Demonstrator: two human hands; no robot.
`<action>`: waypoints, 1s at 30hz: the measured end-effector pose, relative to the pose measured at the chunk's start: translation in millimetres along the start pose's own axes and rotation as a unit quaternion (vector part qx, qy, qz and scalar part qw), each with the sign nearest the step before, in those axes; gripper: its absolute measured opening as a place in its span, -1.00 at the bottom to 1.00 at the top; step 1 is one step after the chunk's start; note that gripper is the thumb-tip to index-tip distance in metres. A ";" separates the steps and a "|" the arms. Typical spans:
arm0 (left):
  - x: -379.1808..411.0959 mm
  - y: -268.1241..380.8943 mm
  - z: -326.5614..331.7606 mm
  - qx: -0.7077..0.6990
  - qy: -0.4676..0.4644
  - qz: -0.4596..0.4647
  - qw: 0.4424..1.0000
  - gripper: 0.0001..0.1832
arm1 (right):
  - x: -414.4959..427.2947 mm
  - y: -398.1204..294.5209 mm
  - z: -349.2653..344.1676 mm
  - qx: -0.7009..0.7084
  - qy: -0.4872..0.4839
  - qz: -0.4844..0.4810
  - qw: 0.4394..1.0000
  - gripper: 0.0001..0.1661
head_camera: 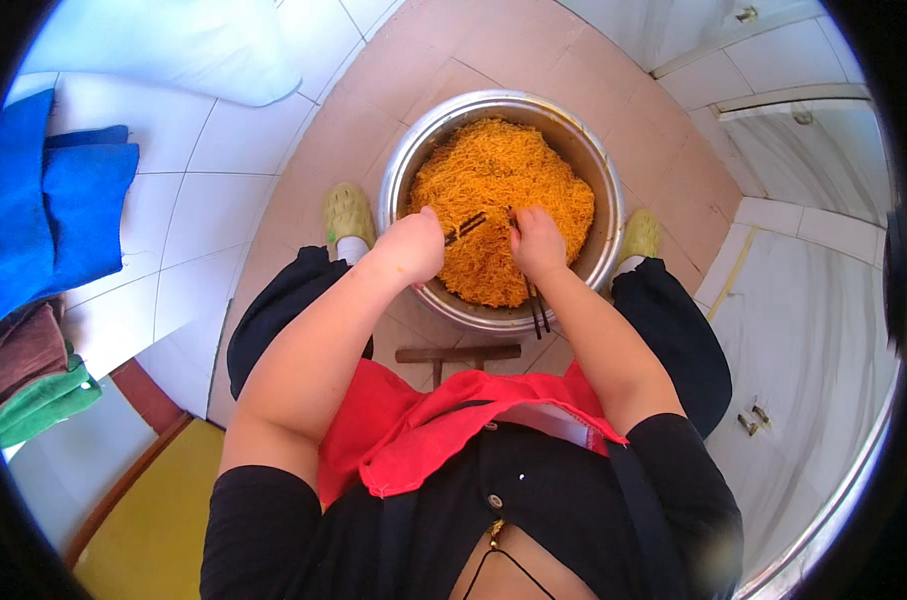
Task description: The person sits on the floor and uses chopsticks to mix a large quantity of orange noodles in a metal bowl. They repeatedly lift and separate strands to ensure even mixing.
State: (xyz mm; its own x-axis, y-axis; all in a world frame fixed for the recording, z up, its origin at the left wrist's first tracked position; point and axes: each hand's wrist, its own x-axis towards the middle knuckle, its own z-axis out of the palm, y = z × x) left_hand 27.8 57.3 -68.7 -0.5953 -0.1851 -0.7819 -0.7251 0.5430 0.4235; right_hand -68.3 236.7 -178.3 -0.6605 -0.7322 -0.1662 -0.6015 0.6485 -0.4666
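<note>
A large round metal pot (613, 206) stands on the floor between my feet, holding a broad heap of orange, thin shredded or noodle-like food (498, 165). My left hand (416, 244) is over the pot's left side, closed around a pair of dark chopsticks (466, 227) whose tips point right over the heap. On the right, my right hand (537, 241) grips another pair of dark chopsticks (534, 307). Their long ends stick out towards me across the near rim, and their other ends reach the food. My fingers partly hide both pairs.
A wooden stool (459, 353) shows at the pot's near side. Pink-brown floor tiles (438, 97) surround the pot. White cabinet doors (806, 360) flank the right. Blue cloths (86, 210) and a green cloth (45, 409) hang along the white tiled wall (221, 202) at left.
</note>
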 end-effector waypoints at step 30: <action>-76.6 -9.0 -81.2 -0.640 0.114 0.184 0.738 -0.78 | 11.8 -32.3 -36.1 0.394 0.068 0.183 0.898 -0.81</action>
State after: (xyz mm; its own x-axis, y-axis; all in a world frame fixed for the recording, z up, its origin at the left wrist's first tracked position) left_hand 51.8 0.1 24.5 -0.7703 -0.4292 -0.4715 -0.1472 -0.5998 0.7865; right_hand -72.9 214.7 -133.8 -0.8303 -0.4327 -0.3513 0.1372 0.4523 -0.8813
